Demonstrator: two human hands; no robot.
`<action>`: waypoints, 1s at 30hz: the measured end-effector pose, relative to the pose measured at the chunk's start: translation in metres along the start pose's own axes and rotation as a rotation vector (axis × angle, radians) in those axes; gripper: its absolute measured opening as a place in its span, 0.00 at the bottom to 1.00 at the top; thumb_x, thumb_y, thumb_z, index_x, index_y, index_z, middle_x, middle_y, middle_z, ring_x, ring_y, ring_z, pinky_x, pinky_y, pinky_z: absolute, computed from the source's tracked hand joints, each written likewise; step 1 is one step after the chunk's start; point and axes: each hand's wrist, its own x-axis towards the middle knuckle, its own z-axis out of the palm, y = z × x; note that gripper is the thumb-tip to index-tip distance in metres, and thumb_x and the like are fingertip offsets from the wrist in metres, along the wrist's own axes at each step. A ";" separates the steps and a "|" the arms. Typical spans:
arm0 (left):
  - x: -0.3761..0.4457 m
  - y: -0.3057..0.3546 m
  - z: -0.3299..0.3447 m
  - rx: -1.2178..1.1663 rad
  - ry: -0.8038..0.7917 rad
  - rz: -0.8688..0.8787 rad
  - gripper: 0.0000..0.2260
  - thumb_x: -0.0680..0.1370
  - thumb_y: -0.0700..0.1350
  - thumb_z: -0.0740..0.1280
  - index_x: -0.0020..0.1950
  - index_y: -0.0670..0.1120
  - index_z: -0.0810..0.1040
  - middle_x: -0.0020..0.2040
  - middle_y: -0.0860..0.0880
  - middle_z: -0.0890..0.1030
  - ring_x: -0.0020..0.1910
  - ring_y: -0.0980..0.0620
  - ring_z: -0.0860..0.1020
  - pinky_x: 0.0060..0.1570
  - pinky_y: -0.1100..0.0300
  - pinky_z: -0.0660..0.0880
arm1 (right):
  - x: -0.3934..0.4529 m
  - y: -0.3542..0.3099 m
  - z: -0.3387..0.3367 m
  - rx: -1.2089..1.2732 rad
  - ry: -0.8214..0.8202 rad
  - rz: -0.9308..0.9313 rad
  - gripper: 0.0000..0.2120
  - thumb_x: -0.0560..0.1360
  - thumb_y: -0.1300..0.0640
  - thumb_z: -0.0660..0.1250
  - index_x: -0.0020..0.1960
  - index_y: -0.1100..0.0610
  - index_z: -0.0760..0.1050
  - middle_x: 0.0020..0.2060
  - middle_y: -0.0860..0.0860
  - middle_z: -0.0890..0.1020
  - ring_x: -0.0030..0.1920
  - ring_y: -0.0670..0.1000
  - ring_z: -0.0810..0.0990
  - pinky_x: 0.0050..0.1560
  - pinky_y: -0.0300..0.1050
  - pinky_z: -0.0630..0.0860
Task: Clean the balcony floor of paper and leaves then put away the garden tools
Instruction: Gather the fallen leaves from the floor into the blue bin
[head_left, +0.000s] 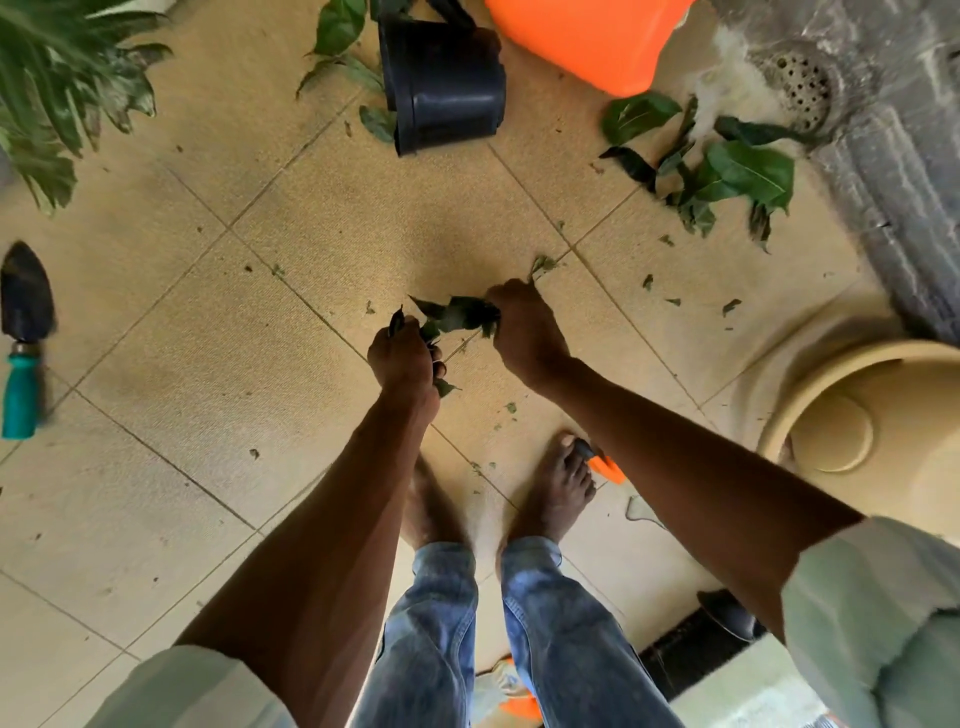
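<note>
Both hands work low over the beige tiled balcony floor, taken here as the landmark through its central tile joint crossing. The left hand has its fingers curled round a wad of dark green torn leaves — a scrap pokes out below its fist. The right hand pinches the other end of the same bunch; its fingers are bunched and turned away, so their exact lie cannot be told. The bunch runs roughly left to right between the two hands, just above the floor.

The next loose piece, a small green leaf scrap, lies on the floor just beyond the right hand, away from the body — the right hand is plainly the nearer one for it.

Counted: two hands, one held bunch, one larger heap of broad green leaves far right of the crossing beside the round drain grate, and many small crumbs, too scattered to count. One black-bladed garden trowel with a teal handle lies far left, blade pointing away from the person. One overturned black plastic pot and one orange plastic container sit at the far side.
</note>
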 end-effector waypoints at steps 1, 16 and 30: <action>-0.001 -0.002 0.001 -0.003 -0.006 -0.006 0.05 0.82 0.41 0.59 0.49 0.43 0.73 0.32 0.47 0.70 0.26 0.55 0.65 0.21 0.63 0.61 | 0.000 0.004 -0.003 0.035 0.030 0.069 0.09 0.74 0.69 0.65 0.54 0.66 0.78 0.53 0.63 0.75 0.48 0.57 0.77 0.43 0.37 0.72; -0.012 -0.023 0.015 0.077 -0.044 0.002 0.07 0.81 0.42 0.60 0.44 0.43 0.74 0.31 0.48 0.73 0.25 0.55 0.67 0.23 0.63 0.63 | -0.007 0.048 0.007 -0.274 -0.075 0.019 0.15 0.76 0.65 0.63 0.62 0.62 0.75 0.61 0.59 0.74 0.62 0.58 0.72 0.58 0.49 0.74; -0.025 -0.024 -0.025 0.093 0.158 0.096 0.11 0.82 0.40 0.59 0.60 0.38 0.75 0.43 0.37 0.81 0.21 0.58 0.69 0.20 0.64 0.63 | -0.054 0.015 0.016 0.025 -0.127 0.101 0.15 0.72 0.65 0.71 0.57 0.66 0.76 0.57 0.62 0.74 0.54 0.57 0.76 0.55 0.44 0.77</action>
